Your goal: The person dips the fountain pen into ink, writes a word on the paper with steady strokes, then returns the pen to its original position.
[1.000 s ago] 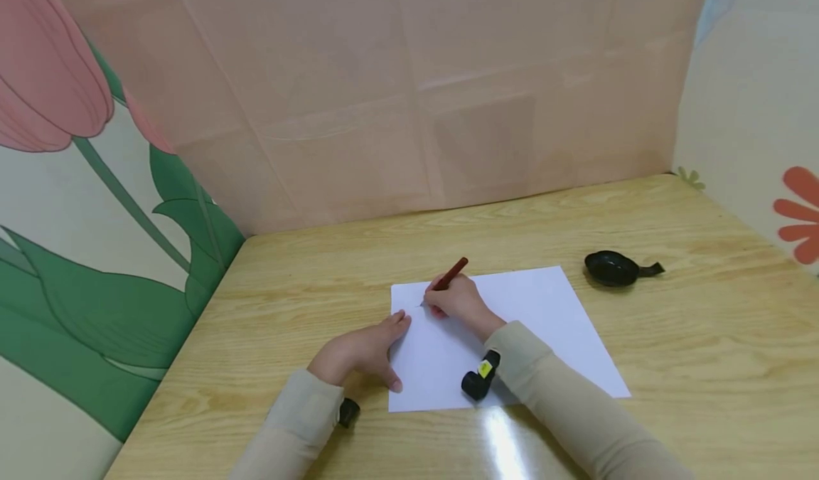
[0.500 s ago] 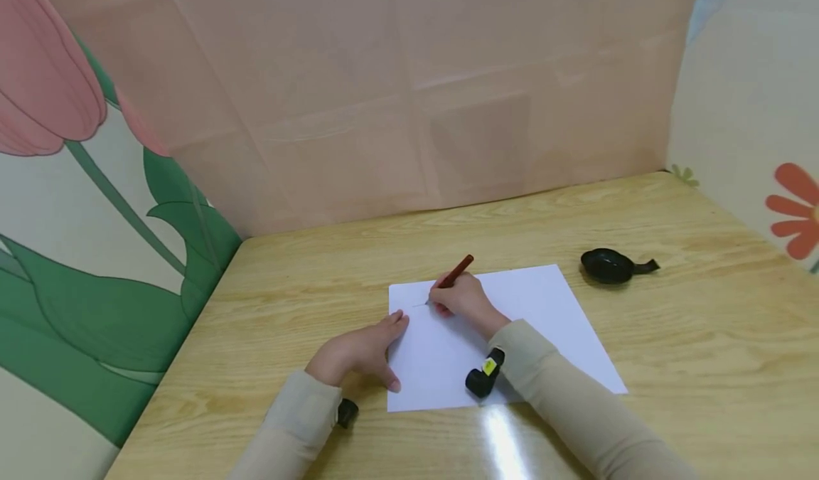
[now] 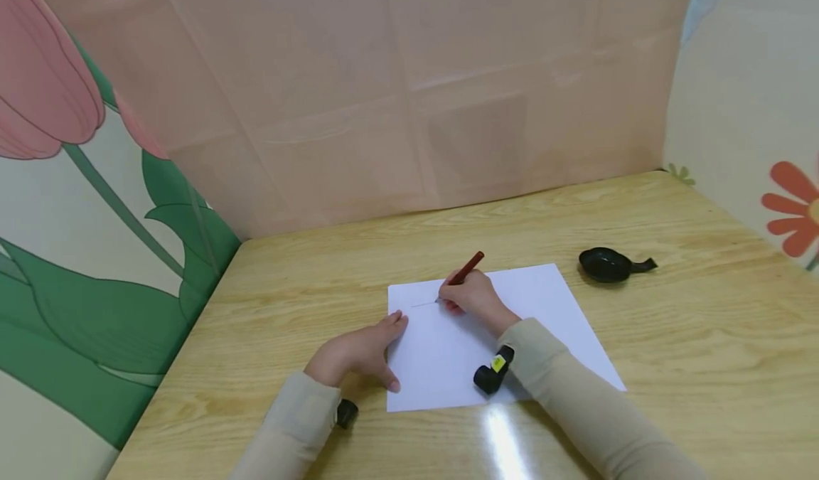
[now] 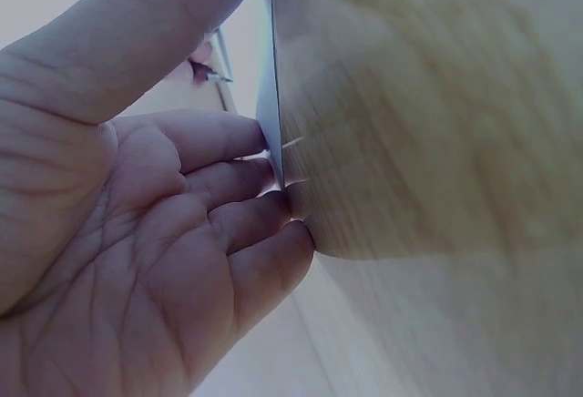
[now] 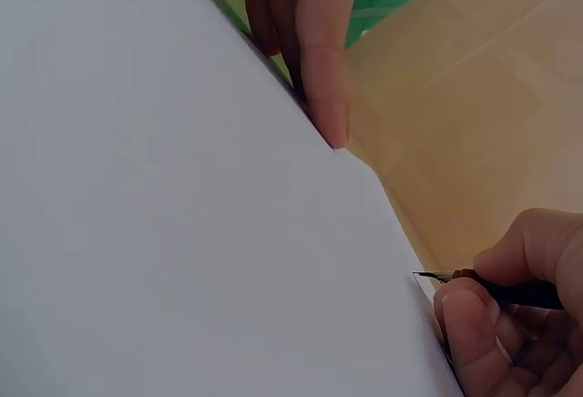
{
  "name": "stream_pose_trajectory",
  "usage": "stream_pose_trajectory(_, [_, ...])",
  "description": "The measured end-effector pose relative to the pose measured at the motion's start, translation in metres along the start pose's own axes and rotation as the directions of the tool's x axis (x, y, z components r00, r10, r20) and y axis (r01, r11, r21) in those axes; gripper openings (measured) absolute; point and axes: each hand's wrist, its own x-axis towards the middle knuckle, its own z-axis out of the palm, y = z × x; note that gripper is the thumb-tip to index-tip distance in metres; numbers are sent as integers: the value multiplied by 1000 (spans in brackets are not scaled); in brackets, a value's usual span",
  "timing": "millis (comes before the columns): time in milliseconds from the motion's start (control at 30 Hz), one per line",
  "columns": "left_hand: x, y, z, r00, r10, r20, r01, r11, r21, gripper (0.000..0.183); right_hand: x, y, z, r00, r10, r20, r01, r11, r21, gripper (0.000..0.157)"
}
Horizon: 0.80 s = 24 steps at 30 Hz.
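A white sheet of paper (image 3: 441, 366) lies on the wooden table. My right hand (image 3: 475, 299) pinches a dark red pen (image 3: 468, 267) over the paper's upper left part. The pen's slim metal nib (image 5: 435, 276) shows in the right wrist view. A thin, nearly level line (image 3: 422, 304) runs leftward from the tip. My left hand (image 3: 360, 352) rests at the paper's left edge, thumb spread from the fingers. In the left wrist view, the fingertips (image 4: 282, 251) of that hand meet the sheet's edge, and its palm holds nothing.
A small black dish with a short handle (image 3: 606, 265) sits on the table (image 3: 307, 274) right of the paper. A pinkish covering (image 3: 333, 110) stands along the back. Printed walls flank both sides. Black wrist cameras hang below each sleeve, the right one (image 3: 491, 375) over the paper.
My right hand has moved a little rightward with the pen, and the line behind the nib has grown longer. The left hand stays in place on the paper. The head view has shifted slightly.
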Motion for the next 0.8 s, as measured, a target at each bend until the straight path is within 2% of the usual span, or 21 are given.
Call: stream_pose_trajectory(800, [-2,1,1,1000,-2,-6,2,1000,-9,103,0,10,-30,999,42,-5,-42,999,-10,17])
